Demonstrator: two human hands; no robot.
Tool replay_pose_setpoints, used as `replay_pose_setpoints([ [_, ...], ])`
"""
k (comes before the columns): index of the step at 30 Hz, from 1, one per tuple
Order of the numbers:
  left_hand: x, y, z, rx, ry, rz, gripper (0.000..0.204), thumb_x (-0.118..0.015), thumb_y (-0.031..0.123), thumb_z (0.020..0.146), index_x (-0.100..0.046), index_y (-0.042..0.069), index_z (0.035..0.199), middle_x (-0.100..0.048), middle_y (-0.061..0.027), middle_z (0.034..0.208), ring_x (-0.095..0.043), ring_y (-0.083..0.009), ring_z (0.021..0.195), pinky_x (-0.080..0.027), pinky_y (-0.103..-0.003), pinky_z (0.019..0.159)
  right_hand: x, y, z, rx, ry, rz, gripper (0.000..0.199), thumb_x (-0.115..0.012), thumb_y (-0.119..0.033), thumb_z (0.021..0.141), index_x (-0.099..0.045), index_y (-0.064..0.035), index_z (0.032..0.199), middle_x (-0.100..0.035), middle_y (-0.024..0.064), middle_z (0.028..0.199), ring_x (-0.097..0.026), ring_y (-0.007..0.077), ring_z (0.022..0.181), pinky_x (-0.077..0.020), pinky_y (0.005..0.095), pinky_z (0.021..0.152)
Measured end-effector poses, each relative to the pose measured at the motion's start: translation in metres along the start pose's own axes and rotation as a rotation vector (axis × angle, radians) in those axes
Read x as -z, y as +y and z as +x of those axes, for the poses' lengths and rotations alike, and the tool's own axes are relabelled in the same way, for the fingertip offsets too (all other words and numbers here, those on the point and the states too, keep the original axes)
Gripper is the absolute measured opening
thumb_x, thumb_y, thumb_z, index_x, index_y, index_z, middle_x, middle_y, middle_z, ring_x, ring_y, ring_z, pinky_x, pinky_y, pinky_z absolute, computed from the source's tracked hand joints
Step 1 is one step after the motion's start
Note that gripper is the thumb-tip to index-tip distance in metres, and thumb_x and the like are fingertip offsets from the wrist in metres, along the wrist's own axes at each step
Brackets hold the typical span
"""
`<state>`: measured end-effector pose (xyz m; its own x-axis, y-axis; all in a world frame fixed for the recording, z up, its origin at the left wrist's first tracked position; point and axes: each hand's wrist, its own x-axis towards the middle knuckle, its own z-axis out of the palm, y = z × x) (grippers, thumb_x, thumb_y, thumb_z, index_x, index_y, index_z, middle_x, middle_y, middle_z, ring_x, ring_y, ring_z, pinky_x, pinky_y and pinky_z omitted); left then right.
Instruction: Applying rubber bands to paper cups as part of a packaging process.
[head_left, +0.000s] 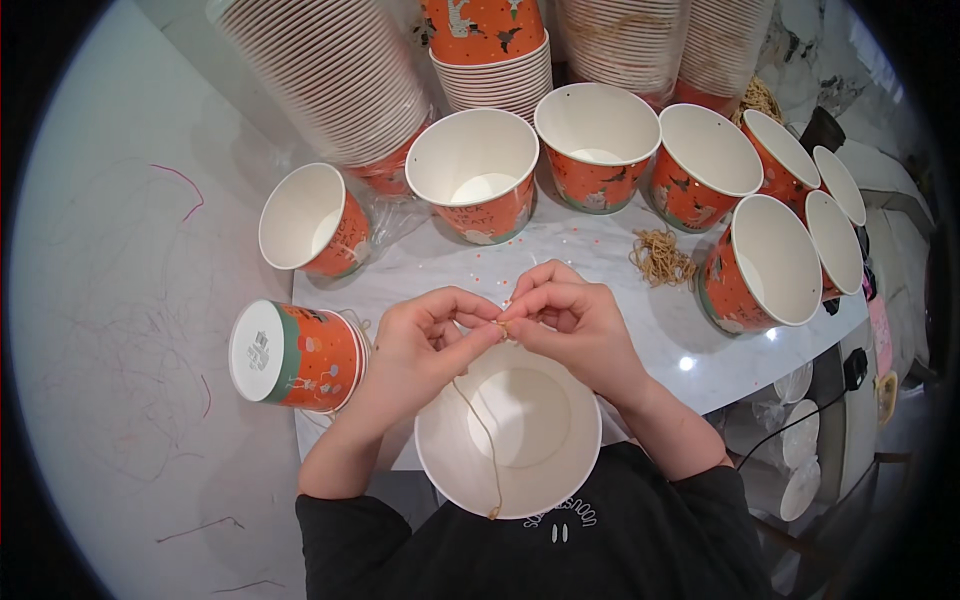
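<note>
- Nearest the camera: white paper bucket (508,430), mouth up, at the table (600,270) edge against the dark shirt.
- Running across the bucket's inside from its near rim up to the hands: thin tan cord (480,425), near end caught at that rim.
- Just above the bucket's far rim: left hand (425,335) and right hand (580,325), fingertips meeting over the cord's upper end.
- Grip of both hands: thumb and forefinger pressed together on the cord, pinching a small point that cannot be made out.
- Judged handling of the cord: very light, limp, apt to slip; best taken close to its end between fingertips.
- Judged handling of the bucket: light, thin-walled, easily dented or tipped; best steadied at the rim rather than squeezed at the wall.
- Left of the bucket: orange printed bucket lying on its side (295,355), base toward the camera.
- Beyond the bucket, across the table: row of open orange buckets (480,170), white inside.
- Behind that row: tall nested stacks of buckets (330,75).
- Beyond and right of the bucket: loose bundle of tan cords (660,257) on the tabletop.
</note>
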<state>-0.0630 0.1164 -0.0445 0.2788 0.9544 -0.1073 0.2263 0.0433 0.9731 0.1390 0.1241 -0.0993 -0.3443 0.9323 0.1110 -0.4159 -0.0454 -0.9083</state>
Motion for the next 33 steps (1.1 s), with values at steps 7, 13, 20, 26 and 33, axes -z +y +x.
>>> replay_pose_setpoints([
  [7, 0.006, -0.005, 0.002, -0.020, 0.033, 0.126, 0.013, -0.074, 0.008, 0.091, -0.075, 0.000, 0.100, -0.058, 0.0086, 0.066, -0.043, 0.0028, 0.057, -0.033, -0.017, 0.054, -0.004, -0.007, -0.003, 0.265, 0.029, -0.372, 0.017, -0.072, 0.006, 0.085, -0.074, -0.0015, 0.100, -0.057, 0.0070, 0.114, -0.064, 0.0106, 0.093, -0.0539, 0.0246, 0.081],
  [13, 0.007, 0.001, 0.001, -0.022, -0.011, 0.228, 0.005, -0.073, 0.000, 0.087, -0.072, 0.000, 0.092, -0.059, 0.0099, 0.072, -0.041, 0.0046, 0.059, -0.030, -0.016, 0.054, -0.001, -0.013, -0.007, 0.297, 0.031, -0.483, 0.017, -0.069, 0.008, 0.083, -0.069, -0.0009, 0.098, -0.057, 0.0089, 0.114, -0.065, 0.0132, 0.094, -0.0560, 0.0268, 0.081],
  [20, 0.008, -0.007, 0.013, 0.023, -0.096, -0.008, 0.014, -0.073, 0.005, 0.089, -0.067, 0.002, 0.101, -0.063, 0.0051, 0.076, -0.053, 0.0021, 0.066, -0.040, -0.017, 0.060, -0.001, -0.012, -0.008, 0.369, 0.037, -0.638, 0.020, -0.068, 0.008, 0.082, -0.067, -0.0003, 0.100, -0.056, 0.0109, 0.115, -0.066, 0.0157, 0.089, -0.0553, 0.0285, 0.078],
  [26, 0.017, -0.006, 0.020, 0.118, -0.177, -0.250, 0.035, -0.073, 0.000, 0.090, -0.054, 0.001, 0.119, -0.072, -0.0049, 0.096, -0.070, -0.0067, 0.086, -0.055, -0.020, 0.077, -0.011, -0.022, -0.008, 0.258, 0.037, -0.536, 0.019, -0.076, 0.005, 0.082, -0.071, -0.0011, 0.100, -0.065, 0.0074, 0.104, -0.066, 0.0107, 0.083, -0.0531, 0.0261, 0.074],
  [33, 0.017, 0.000, 0.023, 0.172, -0.213, -0.229, 0.033, -0.072, 0.001, 0.089, -0.059, -0.001, 0.119, -0.072, -0.0031, 0.091, -0.069, -0.0056, 0.083, -0.054, -0.019, 0.075, -0.006, -0.015, -0.011, 0.433, 0.056, -0.799, 0.009, -0.078, -0.004, 0.085, -0.073, -0.0064, 0.092, -0.065, 0.0076, 0.082, -0.067, 0.0206, 0.076, -0.0533, 0.0326, 0.067],
])
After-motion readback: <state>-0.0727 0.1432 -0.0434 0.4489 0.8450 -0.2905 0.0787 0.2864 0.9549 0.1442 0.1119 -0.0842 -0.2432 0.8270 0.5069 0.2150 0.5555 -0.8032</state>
